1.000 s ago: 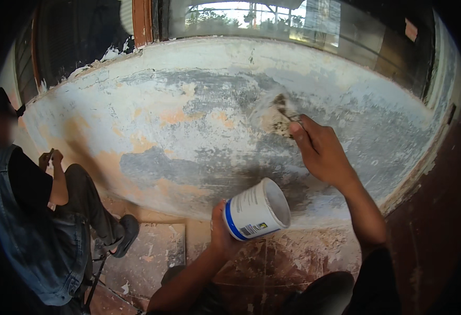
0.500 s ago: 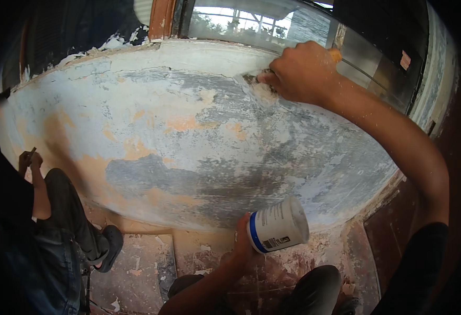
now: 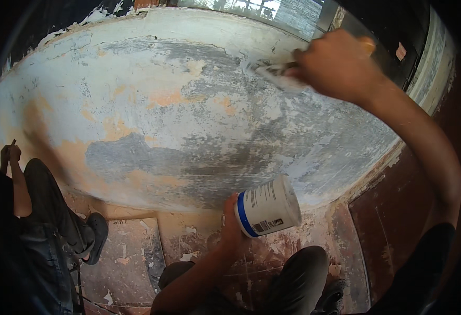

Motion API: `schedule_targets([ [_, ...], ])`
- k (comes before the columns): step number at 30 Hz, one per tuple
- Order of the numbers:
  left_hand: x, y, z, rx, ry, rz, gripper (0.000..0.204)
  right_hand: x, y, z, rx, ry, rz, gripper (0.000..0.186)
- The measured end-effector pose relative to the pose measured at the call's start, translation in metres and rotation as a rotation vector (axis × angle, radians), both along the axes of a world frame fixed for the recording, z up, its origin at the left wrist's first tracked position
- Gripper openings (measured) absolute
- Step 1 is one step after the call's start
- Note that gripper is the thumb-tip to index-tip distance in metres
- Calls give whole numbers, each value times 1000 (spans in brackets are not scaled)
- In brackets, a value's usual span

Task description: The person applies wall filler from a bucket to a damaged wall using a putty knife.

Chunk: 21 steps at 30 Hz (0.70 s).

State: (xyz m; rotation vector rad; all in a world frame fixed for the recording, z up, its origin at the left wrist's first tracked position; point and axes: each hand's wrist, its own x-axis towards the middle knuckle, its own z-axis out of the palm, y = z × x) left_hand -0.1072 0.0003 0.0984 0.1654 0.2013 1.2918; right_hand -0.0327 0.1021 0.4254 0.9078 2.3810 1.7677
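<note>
My right hand (image 3: 338,65) is closed round a putty knife (image 3: 273,72) with an orange handle end. Its blade lies on or just off the upper part of a patchy wall (image 3: 204,123); blur hides the exact contact. Down in front of me, my left hand (image 3: 231,223) grips a white plastic tub (image 3: 268,205) with a blue band. The tub is tilted sideways, its base end to the right, and its opening and contents are hidden. Grey, white and peach patches cover the wall, with a crack (image 3: 157,38) along its top.
At the left, another person (image 3: 44,236) sits by the wall, holding a small thin object in their hands. A window (image 3: 293,16) is above the wall. Flakes litter the floor board (image 3: 128,257), and a dark red-brown panel (image 3: 382,226) stands at the right.
My right hand with the putty knife has moved right and slightly down along the wall. My left hand still holds the tub. The view has tilted down and shifted a little right.
</note>
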Motion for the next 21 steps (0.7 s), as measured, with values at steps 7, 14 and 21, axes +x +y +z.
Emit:
schedule_targets([
  [7,2,-6,-2,188,-258,-125,46,-78,8,22,-96,-107,79,33],
  [14,2,-16,-7,588,520,465,44,-95,8,61,115,-35,171,37],
  [21,3,0,15,-35,101,67,54,-8,-5,87,133,-70,213,14],
])
